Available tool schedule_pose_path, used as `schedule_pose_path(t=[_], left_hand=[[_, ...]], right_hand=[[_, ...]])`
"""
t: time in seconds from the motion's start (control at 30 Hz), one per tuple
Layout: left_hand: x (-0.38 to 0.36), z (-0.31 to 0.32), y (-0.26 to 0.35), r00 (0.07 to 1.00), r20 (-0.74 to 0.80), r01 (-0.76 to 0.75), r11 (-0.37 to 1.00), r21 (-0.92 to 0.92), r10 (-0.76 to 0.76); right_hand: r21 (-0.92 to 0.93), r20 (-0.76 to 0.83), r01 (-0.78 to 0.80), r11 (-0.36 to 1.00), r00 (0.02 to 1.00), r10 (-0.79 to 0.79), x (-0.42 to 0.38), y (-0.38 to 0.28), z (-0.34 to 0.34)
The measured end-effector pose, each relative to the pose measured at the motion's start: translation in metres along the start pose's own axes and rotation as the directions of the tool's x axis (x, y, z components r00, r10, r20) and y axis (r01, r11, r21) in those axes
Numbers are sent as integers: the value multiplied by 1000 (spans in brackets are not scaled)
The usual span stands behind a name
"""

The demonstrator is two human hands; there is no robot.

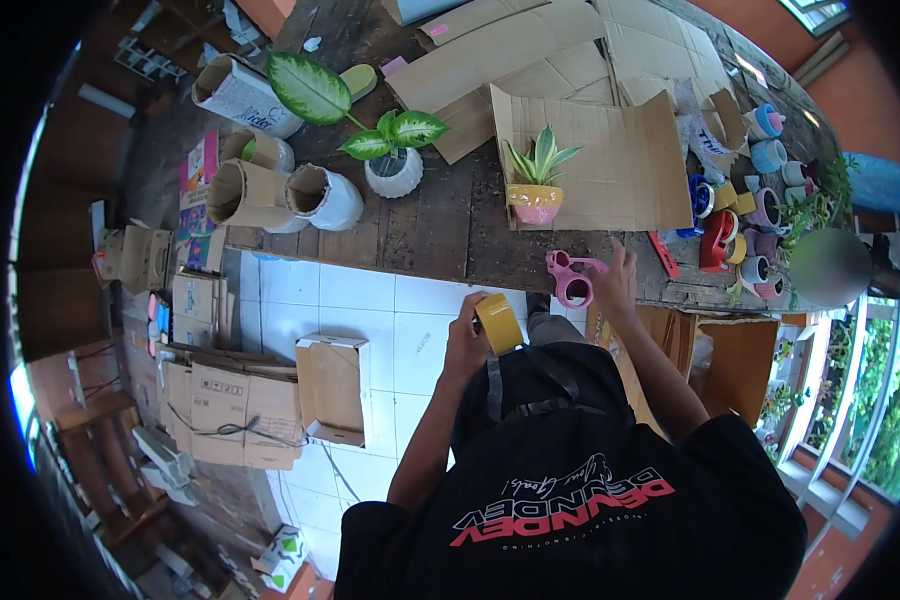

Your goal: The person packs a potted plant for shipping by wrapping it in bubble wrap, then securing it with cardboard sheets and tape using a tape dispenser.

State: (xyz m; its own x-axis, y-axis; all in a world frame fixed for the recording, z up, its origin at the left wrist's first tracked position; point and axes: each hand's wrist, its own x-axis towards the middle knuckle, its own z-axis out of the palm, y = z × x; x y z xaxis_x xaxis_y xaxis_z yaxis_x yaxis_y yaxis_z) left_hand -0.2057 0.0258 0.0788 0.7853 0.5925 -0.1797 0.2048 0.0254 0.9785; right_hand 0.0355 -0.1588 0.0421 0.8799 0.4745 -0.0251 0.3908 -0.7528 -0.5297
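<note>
Head view, looking down over the person's black shirt and both forearms. The left hand (467, 335) sits just below the picture's centre, its grip closed around a roll of yellow tape (498, 322), fingers curled over the roll's edge; the roll is held in the air above the white tiled floor (350, 300), just off the near edge of the wooden surface (440, 225). At about three o'clock from the roll, the right hand (615, 285) rests at the surface's edge, its grip wrapped on a pink tape dispenser (568, 277) that lies on the boards; the fingers cover the dispenser's right end, and how tightly they close cannot be told. Roll and dispenser are near each other but apart.

At twelve o'clock from the dispenser stands a small pink pot with a striped plant (535, 190), set before a flattened cardboard box (620, 160). At ten o'clock a white pot with a broad-leaved plant (395, 165) stands beside two cardboard-wrapped pots (280, 195). At three o'clock a red tape dispenser (715, 240) lies among small coloured pots (765, 215). On the floor at eight o'clock, an open small box (332, 388) and a stack of flat cartons (230, 400).
</note>
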Motion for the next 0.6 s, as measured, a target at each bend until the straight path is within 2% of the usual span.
schedule_pose_path(t=[0.07,0.1,0.17,0.27,0.3,0.4,0.5,0.6], left_hand=[[7,5,-18,998,56,27,998,54,-30],[11,10,-36,995,89,31,997,74,-37],[16,22,-54,981,192,22,998,55,-32],[22,38,-45,951,291,-84,994,-76,103],[26,41,-41,942,333,25,986,-165,32],[30,42,-28,860,413,384,912,-141,-298],[26,61,-15,827,419,477,862,-170,-375],[42,74,-17,751,529,423,903,74,-395]], right_hand=[[142,41,214,966,974,-222,-18,-24,-1],[215,76,357,909,922,-380,-29,-36,1],[564,273,338,753,785,-557,-47,-85,-24],[584,580,76,808,657,-481,-47,-106,-41],[558,575,49,828,697,-429,-47,-103,-45],[530,566,11,848,739,-364,-45,-92,-61],[519,527,-85,850,815,-241,-61,-76,-55],[481,438,-2,877,867,-238,-62,-58,-62]])
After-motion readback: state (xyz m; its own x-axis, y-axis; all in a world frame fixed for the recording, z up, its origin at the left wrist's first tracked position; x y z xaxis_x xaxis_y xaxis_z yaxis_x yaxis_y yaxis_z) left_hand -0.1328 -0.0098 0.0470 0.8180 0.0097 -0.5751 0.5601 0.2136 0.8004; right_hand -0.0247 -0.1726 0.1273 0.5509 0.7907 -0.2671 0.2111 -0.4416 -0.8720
